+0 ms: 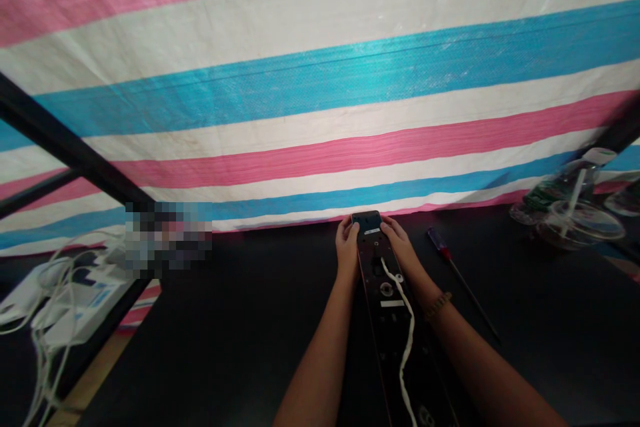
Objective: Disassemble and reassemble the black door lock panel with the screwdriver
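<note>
A long, narrow dark panel [385,343] lies lengthwise on the black table, running from its far edge towards me. White labels, a round fitting and small holes show on its upper face. A white cable [411,330] comes out near its far part and trails down along it. My left hand [346,245] is closed around the left side of the panel's far end, thumb on top. On the opposite side, my right hand [399,244] grips the same end, also with the thumb on top. A screwdriver [444,253] with a purple and red handle lies right of my right hand.
At the back right stand a clear plastic bottle [565,185] and a lidded clear cup [580,223] with a straw. White boxes [83,307] and tangled white cables [37,347] are at the left. A striped sheet [320,113] hangs behind the black table [250,320]; black bars [75,147] stand left.
</note>
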`<state>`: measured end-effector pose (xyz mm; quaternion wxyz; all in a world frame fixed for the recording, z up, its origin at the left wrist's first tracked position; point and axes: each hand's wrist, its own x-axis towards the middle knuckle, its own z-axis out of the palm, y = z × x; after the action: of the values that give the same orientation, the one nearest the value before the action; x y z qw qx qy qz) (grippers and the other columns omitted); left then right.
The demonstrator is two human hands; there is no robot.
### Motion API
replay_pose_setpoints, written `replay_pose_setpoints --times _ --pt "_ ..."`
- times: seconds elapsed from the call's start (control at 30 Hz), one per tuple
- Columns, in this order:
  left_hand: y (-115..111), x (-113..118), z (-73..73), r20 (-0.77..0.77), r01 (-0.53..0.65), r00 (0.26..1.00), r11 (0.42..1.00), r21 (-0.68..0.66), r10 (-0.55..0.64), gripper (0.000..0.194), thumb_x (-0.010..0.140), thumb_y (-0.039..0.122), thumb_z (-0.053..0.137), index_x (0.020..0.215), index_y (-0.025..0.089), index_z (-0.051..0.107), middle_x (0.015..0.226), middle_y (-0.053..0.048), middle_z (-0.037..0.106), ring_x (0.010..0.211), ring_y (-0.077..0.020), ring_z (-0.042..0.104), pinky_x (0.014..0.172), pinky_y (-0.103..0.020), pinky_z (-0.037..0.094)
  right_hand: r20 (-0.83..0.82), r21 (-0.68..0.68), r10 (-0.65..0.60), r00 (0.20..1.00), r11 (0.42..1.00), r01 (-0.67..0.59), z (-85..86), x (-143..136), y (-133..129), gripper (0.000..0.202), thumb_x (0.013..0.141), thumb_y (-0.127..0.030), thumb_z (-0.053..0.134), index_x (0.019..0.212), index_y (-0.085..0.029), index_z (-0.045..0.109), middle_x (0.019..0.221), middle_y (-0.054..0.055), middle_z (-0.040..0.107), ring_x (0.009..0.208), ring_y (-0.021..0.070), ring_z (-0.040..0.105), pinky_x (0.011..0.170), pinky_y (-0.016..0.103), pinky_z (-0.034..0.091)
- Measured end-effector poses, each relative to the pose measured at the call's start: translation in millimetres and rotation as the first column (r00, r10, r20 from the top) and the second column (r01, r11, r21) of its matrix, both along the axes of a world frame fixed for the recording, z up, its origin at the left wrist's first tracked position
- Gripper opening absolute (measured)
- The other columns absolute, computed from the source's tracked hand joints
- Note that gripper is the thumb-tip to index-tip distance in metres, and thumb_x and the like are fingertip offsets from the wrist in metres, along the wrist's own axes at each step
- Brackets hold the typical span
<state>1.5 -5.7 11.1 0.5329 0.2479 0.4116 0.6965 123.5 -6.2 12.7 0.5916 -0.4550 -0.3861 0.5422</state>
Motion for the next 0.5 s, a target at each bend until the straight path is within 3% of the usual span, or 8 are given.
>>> replay_pose_setpoints --times 0.2,0.5 --pt "-1.5 -2.3 -1.7 -0.166 -0.071 0.984 0.997 0.004 0.071 0.034 0.074 0.03 0.076 0.103 0.012 0.074 0.107 -0.014 0.075 0.101 -0.0251 0.069 0.092 -0.036 0.051 0.005 0.021 0.02 1.0 1.0 -0.02 -4.1 1.0 3.7 0.049 0.07 -0.048 0.074 0.11 -0.02 0.072 0.105 0.007 0.076 0.098 0.027 0.069 0.089 0.04 0.053" --pt "-2.1 -6.6 -1.3 -0.277 -0.078 0.959 0.995 -0.056 0.059 0.03 0.079 0.024 0.074 0.105 0.01 0.075 0.109 -0.016 0.075 0.102 -0.0281 0.071 0.094 -0.042 0.053 0.114 0.017 -0.006 0.994 1.0 0.005 -12.5 5.3 7.5 0.043 0.071 -0.046 0.074 0.105 -0.018 0.075 0.104 0.009 0.077 0.099 0.029 0.07 0.09 0.042 0.054"
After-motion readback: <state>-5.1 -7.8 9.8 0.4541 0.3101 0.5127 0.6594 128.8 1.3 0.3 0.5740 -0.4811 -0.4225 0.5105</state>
